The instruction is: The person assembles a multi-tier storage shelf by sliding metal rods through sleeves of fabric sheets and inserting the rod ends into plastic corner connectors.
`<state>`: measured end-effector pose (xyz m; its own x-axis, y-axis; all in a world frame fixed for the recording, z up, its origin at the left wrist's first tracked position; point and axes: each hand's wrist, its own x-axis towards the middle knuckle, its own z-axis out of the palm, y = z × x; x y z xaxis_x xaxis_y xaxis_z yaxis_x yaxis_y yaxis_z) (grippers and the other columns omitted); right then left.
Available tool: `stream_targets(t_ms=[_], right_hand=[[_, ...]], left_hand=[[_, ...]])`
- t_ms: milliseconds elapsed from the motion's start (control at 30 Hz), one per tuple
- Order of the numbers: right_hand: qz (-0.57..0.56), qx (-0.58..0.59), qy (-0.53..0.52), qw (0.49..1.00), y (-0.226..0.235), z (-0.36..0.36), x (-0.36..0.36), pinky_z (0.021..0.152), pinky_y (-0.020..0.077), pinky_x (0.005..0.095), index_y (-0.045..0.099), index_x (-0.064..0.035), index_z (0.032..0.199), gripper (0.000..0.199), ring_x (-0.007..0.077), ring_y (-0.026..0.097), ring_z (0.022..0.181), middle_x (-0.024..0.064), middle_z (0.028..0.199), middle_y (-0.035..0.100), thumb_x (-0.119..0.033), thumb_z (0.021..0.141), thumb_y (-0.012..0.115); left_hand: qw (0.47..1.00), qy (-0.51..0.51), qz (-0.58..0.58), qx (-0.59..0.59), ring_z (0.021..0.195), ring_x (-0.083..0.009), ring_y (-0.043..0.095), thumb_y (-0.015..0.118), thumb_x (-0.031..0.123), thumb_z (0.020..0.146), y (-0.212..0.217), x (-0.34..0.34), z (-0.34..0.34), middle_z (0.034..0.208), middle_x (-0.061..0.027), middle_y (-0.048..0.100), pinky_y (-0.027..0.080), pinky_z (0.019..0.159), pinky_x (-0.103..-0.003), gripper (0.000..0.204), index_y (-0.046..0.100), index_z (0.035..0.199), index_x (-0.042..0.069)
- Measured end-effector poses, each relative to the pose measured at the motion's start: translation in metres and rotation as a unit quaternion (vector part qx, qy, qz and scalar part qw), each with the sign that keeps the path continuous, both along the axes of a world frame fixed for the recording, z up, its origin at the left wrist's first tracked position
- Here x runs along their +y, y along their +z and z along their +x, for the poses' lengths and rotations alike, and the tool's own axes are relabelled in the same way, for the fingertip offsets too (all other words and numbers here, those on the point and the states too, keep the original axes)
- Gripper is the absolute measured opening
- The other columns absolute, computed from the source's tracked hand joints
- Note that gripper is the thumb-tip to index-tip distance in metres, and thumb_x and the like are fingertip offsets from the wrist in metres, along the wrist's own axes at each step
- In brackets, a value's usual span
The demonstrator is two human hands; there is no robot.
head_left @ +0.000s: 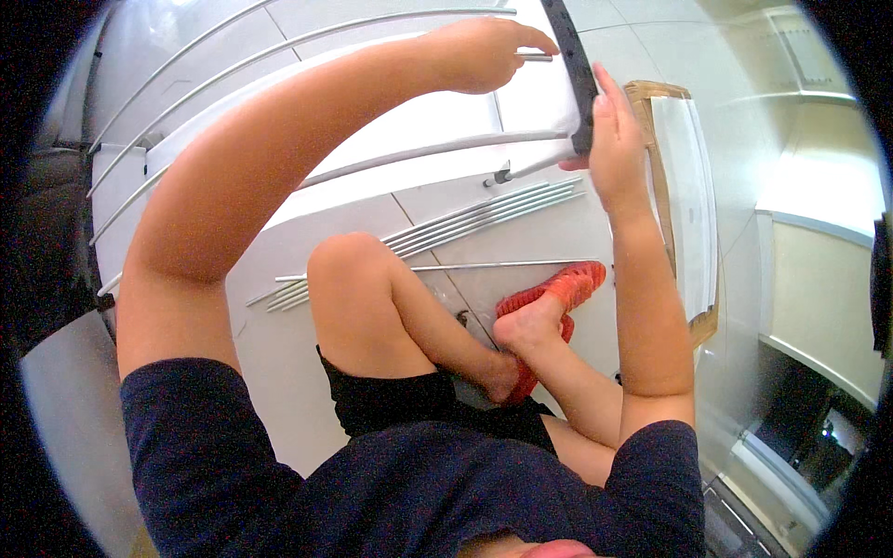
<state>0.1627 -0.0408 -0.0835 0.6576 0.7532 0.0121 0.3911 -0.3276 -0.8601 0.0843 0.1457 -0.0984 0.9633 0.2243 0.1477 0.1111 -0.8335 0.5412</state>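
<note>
From my remote station I log the scene working outward from the wearer. Nearest the camera are a dark navy shirt and black shorts; the person sits on a pale tiled floor (279, 391) with legs folded, one foot in a red slotted sandal (558, 293). On the floor beside the knee lies a bundle of thin metal rods (484, 219), with a single loose rod (502, 266) just nearer the foot; both run roughly left to right. Beyond them a white panelled unit (419, 121) stands crossed by long, curved metal rails (279, 46). The left hand (479, 54) reaches across, fingers curled together and clamped on the end of a short metal rod (534, 58), whose long axis runs left to right and points at the dark perforated strip (572, 74). The right hand (614, 139) stands upright just right of that strip, fingers straight and together, palm pressed flat against its edge, not wrapped round it. The strip runs steeply from upper left to lower right, its lower end near a rail end (521, 169). The governing relation: the rod tip sits just left of the strip, touching or nearly so; I cannot tell which. The left hand is nearer the rod, the right nearer the strip. Farther right, a wooden-framed panel (693, 186) leans behind the right hand, and pale cabinets lie beyond.
</note>
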Motion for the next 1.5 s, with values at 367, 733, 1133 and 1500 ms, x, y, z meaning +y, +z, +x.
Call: stream_targets(t_ms=[367,733,1133,1500], right_hand=[[0.012,-0.090,0.029,0.995,-0.005,-0.006,0.005,0.043,0.0482,0.0269,0.041,0.0001,0.134,0.045,0.0121,0.055,0.046,0.0048,0.056,0.050,-0.027,0.100,0.030],[0.012,-0.053,0.028,0.998,-0.003,-0.010,0.001,0.046,0.0499,0.0202,0.042,-0.0017,0.134,0.046,0.0065,0.054,0.063,0.0015,0.079,0.053,-0.030,0.099,0.032],[0.052,-0.042,0.052,0.996,-0.007,-0.005,0.002,0.042,0.0457,0.0222,0.043,-0.0005,0.132,0.043,0.0061,0.050,0.047,0.0002,0.058,0.047,-0.027,0.100,0.033],[0.042,-0.025,0.063,0.997,-0.005,0.001,0.002,0.043,0.0457,0.0226,0.044,-0.0004,0.132,0.044,0.0077,0.052,0.050,0.0016,0.062,0.050,-0.029,0.100,0.035]], left_hand=[[0.976,-0.004,-0.203,0.076,0.094,-0.0281,0.059,0.047,0.004,0.087,0.039,0.006,-0.012,0.105,-0.0167,0.062,0.044,0.083,-0.038,0.037,0.055,0.123,0.008],[0.982,0.018,-0.168,0.080,0.087,-0.0261,0.061,0.043,0.008,0.088,0.049,0.001,-0.018,0.092,-0.0130,0.066,0.046,0.079,-0.036,0.033,0.058,0.118,0.006],[0.988,0.022,-0.141,0.067,0.088,-0.0274,0.061,0.042,0.004,0.085,0.045,0.001,-0.016,0.092,-0.0138,0.066,0.047,0.079,-0.036,0.033,0.060,0.113,0.003],[0.990,-0.002,-0.135,0.036,0.087,-0.0276,0.061,0.042,0.004,0.085,0.058,-0.004,-0.027,0.091,-0.0141,0.065,0.047,0.079,-0.037,0.032,0.060,0.112,0.002]])
